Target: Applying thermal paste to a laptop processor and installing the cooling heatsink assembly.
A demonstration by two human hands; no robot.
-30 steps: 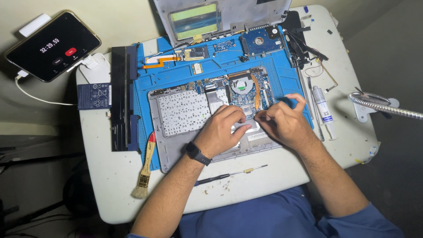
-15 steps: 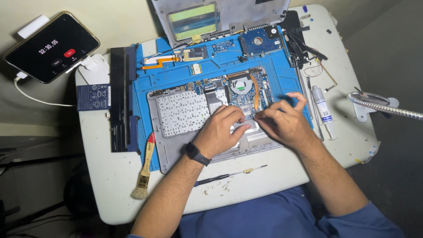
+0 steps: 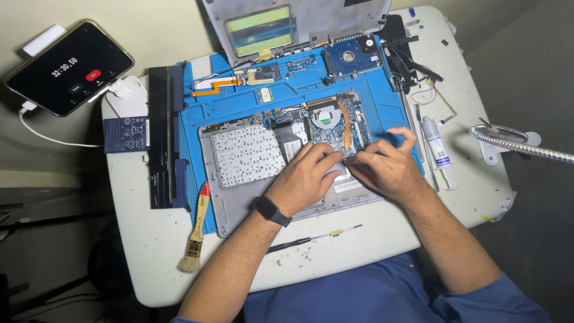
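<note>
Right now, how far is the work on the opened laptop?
Done: the laptop base lies open on the blue mat, with the hard drive, small boards and long black battery set aside. In hand: left hand and right hand meet at the motherboard's lower edge. Left: motherboard and fan sit in the base; screwdriver and brush lie unused.

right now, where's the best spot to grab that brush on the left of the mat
Take the brush by its bare wooden handle, about the middle, coming from above. It lies flat on the white table with the red tip resting on the blue mat and the bristles toward the person, so the straight handle is clear on both sides. Both hands are busy on the laptop.
</note>
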